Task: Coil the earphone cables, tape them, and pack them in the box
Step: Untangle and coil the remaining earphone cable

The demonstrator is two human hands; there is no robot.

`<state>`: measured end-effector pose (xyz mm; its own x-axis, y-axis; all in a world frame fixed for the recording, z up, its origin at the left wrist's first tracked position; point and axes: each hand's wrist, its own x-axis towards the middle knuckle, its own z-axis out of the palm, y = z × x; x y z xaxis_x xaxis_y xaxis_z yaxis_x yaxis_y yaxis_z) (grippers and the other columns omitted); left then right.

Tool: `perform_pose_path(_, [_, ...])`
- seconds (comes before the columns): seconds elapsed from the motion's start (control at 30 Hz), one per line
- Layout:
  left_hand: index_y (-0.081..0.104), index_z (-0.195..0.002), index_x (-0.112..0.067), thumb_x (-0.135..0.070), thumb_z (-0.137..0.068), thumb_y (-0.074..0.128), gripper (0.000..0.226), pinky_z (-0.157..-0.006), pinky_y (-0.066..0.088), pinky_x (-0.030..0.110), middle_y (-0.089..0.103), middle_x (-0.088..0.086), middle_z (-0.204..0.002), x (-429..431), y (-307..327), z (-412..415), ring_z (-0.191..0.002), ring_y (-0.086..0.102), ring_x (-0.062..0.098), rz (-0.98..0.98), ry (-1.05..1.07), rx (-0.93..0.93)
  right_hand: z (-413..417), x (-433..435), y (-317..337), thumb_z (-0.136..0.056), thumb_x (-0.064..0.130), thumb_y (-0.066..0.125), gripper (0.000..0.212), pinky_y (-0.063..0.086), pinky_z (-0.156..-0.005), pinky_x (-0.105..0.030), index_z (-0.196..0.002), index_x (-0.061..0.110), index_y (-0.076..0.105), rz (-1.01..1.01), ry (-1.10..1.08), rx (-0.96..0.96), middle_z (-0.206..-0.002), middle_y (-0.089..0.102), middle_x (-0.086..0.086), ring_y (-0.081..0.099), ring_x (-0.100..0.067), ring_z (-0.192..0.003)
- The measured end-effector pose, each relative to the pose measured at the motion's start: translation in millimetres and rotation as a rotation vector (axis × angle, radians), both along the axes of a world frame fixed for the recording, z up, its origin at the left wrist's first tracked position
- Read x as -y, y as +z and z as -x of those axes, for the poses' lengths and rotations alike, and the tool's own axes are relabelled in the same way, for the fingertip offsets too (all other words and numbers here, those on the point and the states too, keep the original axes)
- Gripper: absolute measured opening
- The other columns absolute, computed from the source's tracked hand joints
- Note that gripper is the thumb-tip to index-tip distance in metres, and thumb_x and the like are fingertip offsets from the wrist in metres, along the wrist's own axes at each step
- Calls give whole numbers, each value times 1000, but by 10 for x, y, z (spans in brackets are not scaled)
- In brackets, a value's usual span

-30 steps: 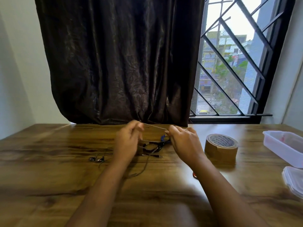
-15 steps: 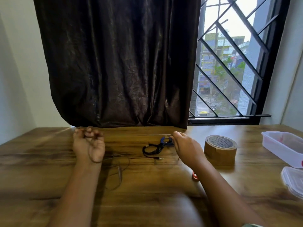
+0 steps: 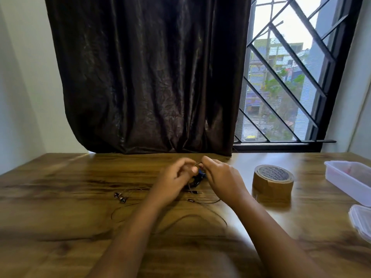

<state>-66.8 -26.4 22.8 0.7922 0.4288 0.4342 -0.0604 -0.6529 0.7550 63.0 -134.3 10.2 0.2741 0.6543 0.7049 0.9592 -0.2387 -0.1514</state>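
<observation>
Both hands are meeting left of the tape (image 3: 273,182), just above the surface (image 3: 60,187). The left hand (image 3: 174,179) and right hand (image 3: 222,177) are each pinching the thin cable (image 3: 192,215) between thumb and curled fingers (image 3: 207,159), close together, probably forming a small first loop so the coil is starting tight. The slack is lying in wide curves left of the tape and nearer the person, running mostly left to right, with the earbuds (image 3: 120,197) ending far left. A dark second earphone (image 3: 197,180) is sitting bundled under the hands, its plug (image 3: 197,192) pointing toward the tape. The box (image 3: 349,177) is waiting right of the tape.
</observation>
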Motion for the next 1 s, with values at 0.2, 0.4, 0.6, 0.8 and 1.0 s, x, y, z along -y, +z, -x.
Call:
perform_pose_path(0.2, [61, -79, -8, -20, -100, 39, 33, -46, 35, 20, 48, -6, -50, 120, 32, -62, -42, 41, 4, 165, -142, 197, -35, 13, -13, -97, 35, 37, 23, 31, -50, -25, -88, 18, 51, -38, -5, 63, -79, 55, 4, 54, -21, -63])
perform_pose_path(0.4, [67, -75, -10, -27, -98, 39, 40, -51, 48, 21, 53, -1, -55, 145, 270, 129, -48, 48, 9, 404, -181, 457, -277, 87, -101, -100, 34, 40, 24, 44, -58, -30, -89, 16, 52, -3, -94, -77, -87, 42, 4, 48, -14, -68])
perform_pose_path(0.6, [73, -87, -11, -30, -93, 35, 42, -73, 50, 25, 71, 3, -87, 341, 192, 101, -81, 64, 17, 136, -587, -165, -334, 41, -179, -94, 20, 53, 12, 41, -59, -27, -83, 23, 54, 53, -89, -288, -78, 60, 4, 57, -13, -70])
perform_pose_path(0.8, [62, -100, -27, -37, -94, 48, 19, -74, 44, 23, 58, -12, -97, 172, -28, -80, -92, 54, 5, -422, 103, 67, -273, 62, -50, -98, 8, 46, 20, 49, -58, -17, -102, 3, 65, -217, 450, -1065, -83, 67, -5, 60, -10, -69])
perform_pose_path(1.0, [56, -103, -33, -31, -95, 51, 10, -67, 44, 13, 61, -14, -93, 91, -118, -112, -82, 57, -4, -117, 84, 37, -164, 42, 27, -85, 9, 63, 21, 54, -67, -22, -106, 8, 68, -128, 856, -1363, -95, 68, -13, 64, -16, -81])
